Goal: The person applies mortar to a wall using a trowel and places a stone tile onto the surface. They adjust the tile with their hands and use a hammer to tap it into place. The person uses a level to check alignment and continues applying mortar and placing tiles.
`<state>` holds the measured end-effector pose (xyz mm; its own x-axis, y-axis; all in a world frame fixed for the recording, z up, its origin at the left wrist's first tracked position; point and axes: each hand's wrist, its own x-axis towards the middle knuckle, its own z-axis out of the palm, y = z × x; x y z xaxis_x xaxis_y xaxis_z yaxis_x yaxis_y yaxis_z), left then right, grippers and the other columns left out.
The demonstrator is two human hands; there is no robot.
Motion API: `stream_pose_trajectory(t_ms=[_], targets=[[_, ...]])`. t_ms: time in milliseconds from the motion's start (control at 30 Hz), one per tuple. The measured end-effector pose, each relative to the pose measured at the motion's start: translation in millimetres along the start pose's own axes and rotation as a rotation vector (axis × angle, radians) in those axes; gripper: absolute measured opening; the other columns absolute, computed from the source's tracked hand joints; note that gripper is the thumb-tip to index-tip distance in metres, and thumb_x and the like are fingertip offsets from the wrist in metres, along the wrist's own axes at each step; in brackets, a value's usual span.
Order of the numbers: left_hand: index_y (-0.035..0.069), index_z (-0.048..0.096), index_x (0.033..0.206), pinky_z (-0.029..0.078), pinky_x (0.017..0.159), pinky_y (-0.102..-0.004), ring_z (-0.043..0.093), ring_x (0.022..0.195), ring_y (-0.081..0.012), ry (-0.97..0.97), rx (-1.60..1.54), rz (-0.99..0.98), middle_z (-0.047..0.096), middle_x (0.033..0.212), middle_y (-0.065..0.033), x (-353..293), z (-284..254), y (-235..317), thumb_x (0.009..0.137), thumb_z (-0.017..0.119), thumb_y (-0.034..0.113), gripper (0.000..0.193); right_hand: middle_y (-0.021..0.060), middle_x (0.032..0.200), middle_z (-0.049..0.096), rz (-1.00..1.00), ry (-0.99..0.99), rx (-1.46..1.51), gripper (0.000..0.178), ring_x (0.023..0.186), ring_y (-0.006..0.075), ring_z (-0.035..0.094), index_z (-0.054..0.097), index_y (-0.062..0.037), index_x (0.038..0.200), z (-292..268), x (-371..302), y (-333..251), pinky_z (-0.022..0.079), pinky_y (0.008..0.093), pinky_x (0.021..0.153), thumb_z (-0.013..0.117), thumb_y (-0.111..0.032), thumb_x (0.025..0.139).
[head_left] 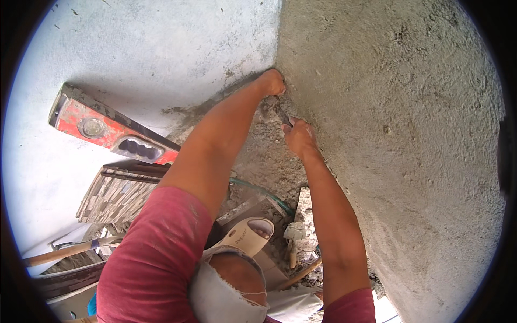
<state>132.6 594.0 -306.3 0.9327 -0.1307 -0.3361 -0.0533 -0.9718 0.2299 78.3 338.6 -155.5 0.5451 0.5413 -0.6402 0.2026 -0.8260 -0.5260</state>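
Note:
My left hand (273, 82) is closed at the corner where the white wall (177, 43) meets the grey plastered wall (398, 107). What its fingers hold, if anything, is hidden. Just below and to the right, my right hand (300, 137) grips a slim dark tool (282, 114). The tool points up and left, toward the left hand, over rough, crumbly rubble (269, 142) at the foot of the walls. Its exact kind is not clear.
A red spirit level (89, 123) leans on the white wall at left, above stacked patterned tiles (116, 196). A green hose (264, 192) crosses the rubble. Below are my sandalled foot (250, 235), a trowel (294, 232) and a wooden handle (67, 253) at far left.

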Motion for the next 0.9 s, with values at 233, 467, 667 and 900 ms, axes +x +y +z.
stream_pose_trajectory(t_ms=[233,467,667,900], targets=[[0.011,0.078,0.093,0.052,0.087,-0.0430,0.066,0.098,-0.0343,-0.091,0.036,-0.131,0.072,0.100,-0.0128,-13.5,-40.5,29.5,0.098,0.053,0.039,0.038,0.0198,0.133,0.062,-0.144,-0.174,-0.093,0.050,0.124,0.0351,0.059,0.059,-0.0048,0.136,9.0,1.4,7.4,0.044,0.0413,0.106,0.065,-0.033,0.095],[0.003,0.076,0.090,0.050,0.092,-0.0450,0.064,0.101,-0.0392,0.018,0.008,-0.262,0.071,0.100,-0.0173,-20.8,-31.9,35.7,0.099,0.051,0.048,0.052,0.0215,0.129,0.064,0.043,0.037,0.113,0.051,0.120,0.0341,0.062,0.059,-0.0037,0.136,-10.2,11.4,-9.0,0.045,0.0410,0.105,0.065,-0.032,0.094],[0.004,0.077,0.091,0.051,0.092,-0.0449,0.064,0.103,-0.0388,-0.012,0.077,-0.216,0.072,0.100,-0.0157,-16.5,-27.2,32.8,0.098,0.051,0.047,0.051,0.0224,0.120,0.068,-0.118,-0.070,0.012,0.047,0.113,0.0343,0.065,0.062,-0.0055,0.132,-15.1,4.8,-8.6,0.048,0.0418,0.100,0.066,-0.031,0.093],[0.007,0.077,0.100,0.052,0.091,-0.0431,0.066,0.105,-0.0357,-0.243,0.374,0.095,0.071,0.107,-0.0195,-12.0,-43.7,31.5,0.089,0.064,0.030,0.029,0.0241,0.121,0.067,-0.110,-0.184,0.021,0.046,0.113,0.0353,0.065,0.065,-0.0024,0.128,-19.0,2.7,-11.0,0.048,0.0412,0.099,0.067,-0.032,0.092]])
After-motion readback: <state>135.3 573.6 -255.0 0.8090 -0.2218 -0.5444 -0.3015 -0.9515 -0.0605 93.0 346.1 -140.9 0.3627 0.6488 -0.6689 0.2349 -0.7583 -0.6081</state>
